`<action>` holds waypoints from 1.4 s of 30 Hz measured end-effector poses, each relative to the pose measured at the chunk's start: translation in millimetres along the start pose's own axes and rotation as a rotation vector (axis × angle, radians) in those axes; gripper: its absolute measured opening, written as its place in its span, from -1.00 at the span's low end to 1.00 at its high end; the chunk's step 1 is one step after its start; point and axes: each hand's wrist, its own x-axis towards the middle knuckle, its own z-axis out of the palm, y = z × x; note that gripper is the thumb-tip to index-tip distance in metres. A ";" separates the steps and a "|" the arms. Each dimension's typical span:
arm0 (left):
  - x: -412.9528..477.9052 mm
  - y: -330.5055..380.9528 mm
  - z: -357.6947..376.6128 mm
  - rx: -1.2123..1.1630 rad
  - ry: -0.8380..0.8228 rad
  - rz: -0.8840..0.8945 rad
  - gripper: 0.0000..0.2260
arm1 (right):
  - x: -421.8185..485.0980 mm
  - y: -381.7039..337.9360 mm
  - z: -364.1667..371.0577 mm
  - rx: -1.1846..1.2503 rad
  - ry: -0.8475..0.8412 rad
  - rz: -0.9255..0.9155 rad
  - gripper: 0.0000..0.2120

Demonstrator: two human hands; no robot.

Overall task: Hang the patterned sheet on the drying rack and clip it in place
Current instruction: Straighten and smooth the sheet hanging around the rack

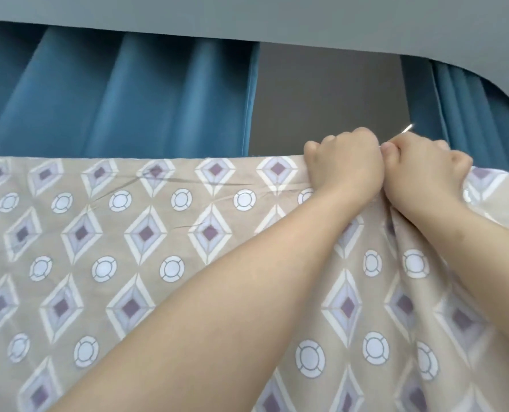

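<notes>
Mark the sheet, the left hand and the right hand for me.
sheet (128, 233): head view, flat patterned face left of the arms.
left hand (347, 166): head view, back of the hand.
right hand (425, 171): head view, back of the hand.

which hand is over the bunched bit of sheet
Right hand: the beige diamond-patterned sheet gathers into folds beneath it, but lies flat beside the left hand.

The head view looks forward, close over the hung sheet (158, 263) toward blue curtains (122, 96).
</notes>
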 end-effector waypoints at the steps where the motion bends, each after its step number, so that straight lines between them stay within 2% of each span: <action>1: 0.6 3.4 4.1 0.004 0.001 0.019 -0.81 | -1.4 4.2 -0.5 0.001 0.008 0.005 -0.67; 6: 0.4 4.4 17.3 -0.005 -0.022 0.063 -0.79 | -11.3 21.2 -7.3 0.067 -0.028 -0.072 -0.71; 11: -1.7 16.4 28.4 0.090 -0.068 0.178 -0.68 | -11.8 47.0 -13.9 0.071 -0.118 0.006 -0.67; 14: -0.2 18.0 34.4 0.130 -0.055 0.177 -0.68 | -17.3 57.9 -14.9 0.038 -0.163 0.023 -0.65; 20: -3.6 21.9 42.6 0.136 0.032 0.164 -0.69 | -19.0 67.3 -21.5 0.190 -0.207 0.085 -0.73; 30: -5.9 27.8 43.8 0.066 0.098 0.121 -0.72 | -22.7 74.5 -27.2 0.387 -0.079 0.103 -0.87; 42: -13.0 29.8 43.4 -0.033 0.137 0.186 -0.79 | -26.7 74.1 -29.5 0.291 -0.045 0.110 -0.86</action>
